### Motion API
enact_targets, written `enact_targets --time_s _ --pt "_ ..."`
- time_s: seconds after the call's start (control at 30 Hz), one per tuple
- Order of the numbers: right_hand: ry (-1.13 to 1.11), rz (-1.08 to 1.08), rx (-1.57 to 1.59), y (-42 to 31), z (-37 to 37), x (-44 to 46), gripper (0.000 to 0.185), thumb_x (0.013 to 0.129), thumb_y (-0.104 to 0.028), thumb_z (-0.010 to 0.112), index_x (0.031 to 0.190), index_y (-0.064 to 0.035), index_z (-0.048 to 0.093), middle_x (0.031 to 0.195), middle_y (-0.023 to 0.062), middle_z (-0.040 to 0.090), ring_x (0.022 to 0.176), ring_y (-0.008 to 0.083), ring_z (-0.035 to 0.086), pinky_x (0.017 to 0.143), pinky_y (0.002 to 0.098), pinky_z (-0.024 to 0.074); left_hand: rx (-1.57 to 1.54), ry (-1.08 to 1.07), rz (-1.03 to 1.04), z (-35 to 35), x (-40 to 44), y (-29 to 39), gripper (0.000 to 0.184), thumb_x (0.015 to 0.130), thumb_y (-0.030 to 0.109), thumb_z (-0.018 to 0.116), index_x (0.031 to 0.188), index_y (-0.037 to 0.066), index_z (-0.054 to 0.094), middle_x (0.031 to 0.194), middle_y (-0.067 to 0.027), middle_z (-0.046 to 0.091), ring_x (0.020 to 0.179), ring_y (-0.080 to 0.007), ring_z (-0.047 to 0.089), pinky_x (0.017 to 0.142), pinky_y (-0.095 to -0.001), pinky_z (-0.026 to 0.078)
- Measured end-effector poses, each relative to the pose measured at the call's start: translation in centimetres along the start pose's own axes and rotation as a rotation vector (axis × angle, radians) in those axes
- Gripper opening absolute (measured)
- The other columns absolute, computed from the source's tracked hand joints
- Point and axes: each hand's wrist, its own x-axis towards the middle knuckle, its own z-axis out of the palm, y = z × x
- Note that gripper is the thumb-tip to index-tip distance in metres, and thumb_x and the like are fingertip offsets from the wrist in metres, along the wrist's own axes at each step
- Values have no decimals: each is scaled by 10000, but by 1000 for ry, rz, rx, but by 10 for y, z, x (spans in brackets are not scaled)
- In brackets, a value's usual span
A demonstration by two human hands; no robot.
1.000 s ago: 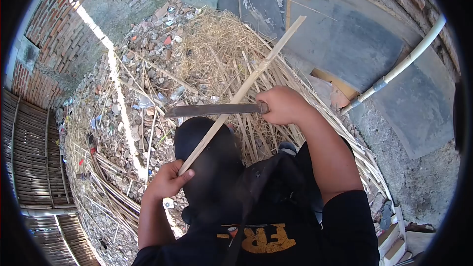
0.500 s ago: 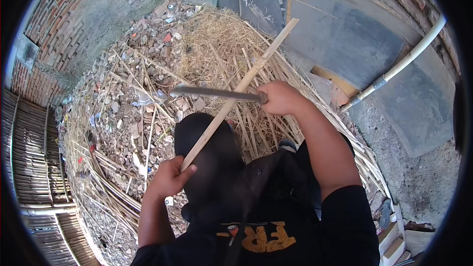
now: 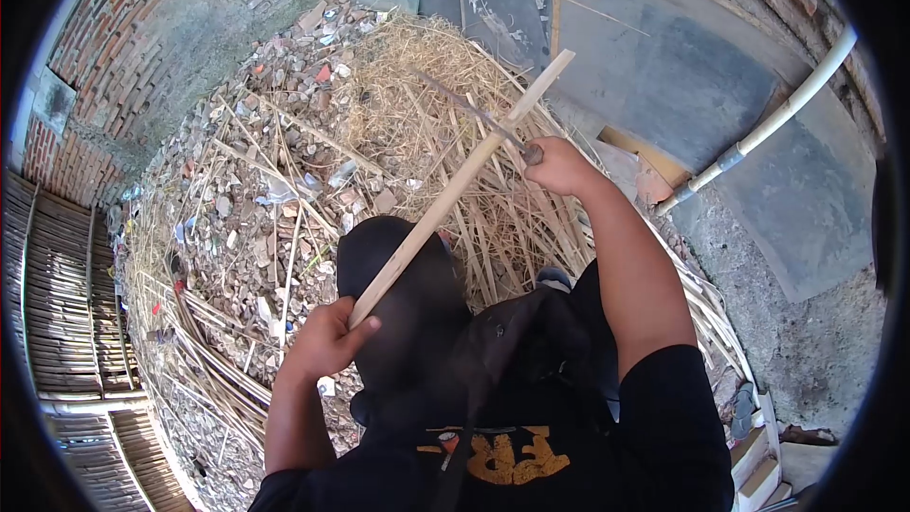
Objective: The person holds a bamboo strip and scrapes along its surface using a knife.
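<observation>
My left hand (image 3: 327,341) is closed around the lower end of a pale bamboo strip (image 3: 436,213). The strip slants up and to the right, over a dark-clad leg. In my right hand (image 3: 561,169) is the handle of a machete, gripped with the fingers wrapped round it. The machete's thin dark blade (image 3: 464,106) points up and left, crossing the strip near its upper end. It seems to meet the wood there, though I cannot tell how deep. Bamboo slivers (image 3: 512,218) and a heap of straw-like shavings (image 3: 403,52) lie below.
Rubble (image 3: 251,194) with bits of litter covers the ground at left. A brick wall (image 3: 114,38) stands behind it, and a slatted bamboo panel (image 3: 66,275) at far left. Grey boards (image 3: 678,76) lean at right beside a bamboo pole (image 3: 787,114). Long strips lie along the right side.
My right hand has moved slightly up and right, and the blade has swung from nearly level to pointing up and left. The strip's far end has dipped a little; my left hand keeps its hold.
</observation>
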Motion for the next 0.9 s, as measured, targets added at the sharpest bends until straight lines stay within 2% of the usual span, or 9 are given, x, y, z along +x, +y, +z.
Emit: enact_targets --time_s 0.1,0.23,0.37,0.47,0.57,0.67,0.77,0.87,0.9 --pt "95 -77 -42 4 7 1 250 780 -144 667 1005 -45 711 885 181 724 844 392 684 760 467 532 108 36 40 -4 -2 3 392 957 316 762 761 36 572 589 -26 518 571 -102 487 511 -345 401" --pt "98 -100 -31 -34 -1 -20 234 786 -140 656 997 -54 712 883 171 723 828 383 685 756 470 529 -113 3 -23 1 -4 -7 392 954 321 769 766 37 572 591 -21 514 570 -98 470 513 -341 396" --pt "34 -298 -456 -49 4 -37 221 769 -191 709 910 -29 654 757 153 685 802 338 702 725 463 525 -179 -39 -16 1 2 -8 394 957 328 768 775 34 578 594 -16 515 573 -90 457 511 -334 389" --pt "-5 22 34 -14 -3 -9 285 773 -165 686 1035 -60 722 886 179 731 889 359 718 801 464 554 -183 -74 -30 -1 -2 -9 390 958 331 768 784 33 588 597 -11 519 576 -89 461 513 -331 392" --pt "222 147 77 6 -5 0 288 785 -173 687 1044 -51 717 850 179 723 859 341 719 793 455 552 -144 -45 -3 -4 -2 -7 387 963 325 765 786 30 589 595 -5 514 576 -88 463 513 -329 394" --pt "300 -17 -17 10 0 1 273 800 -172 675 1042 -52 715 823 167 717 838 335 717 773 457 549 -211 -57 -22 -2 -4 -14 369 979 301 752 782 38 583 604 21 508 579 -69 448 506 -312 379" --pt "81 -105 -11 -34 -3 -26 274 801 -167 680 1046 -50 709 842 167 726 868 349 721 778 471 556 -317 -105 -48 0 0 -17 354 987 289 747 789 45 584 625 43 517 588 -54 441 506 -296 369" --pt "-5 -341 -362 -56 1 -44 274 764 -167 728 1009 -46 706 755 188 654 763 342 670 748 441 525 -409 -179 -84 -3 5 -17 338 998 287 737 814 42 593 662 55 532 616 -46 450 528 -281 374" --pt "11 -337 -390 -55 1 -46 240 777 -168 745 970 -36 693 717 147 636 742 301 664 728 427 516 -431 -205 -78 -5 7 -22 334 1005 292 728 831 36 602 675 55 538 631 -48 457 544 -279 383"
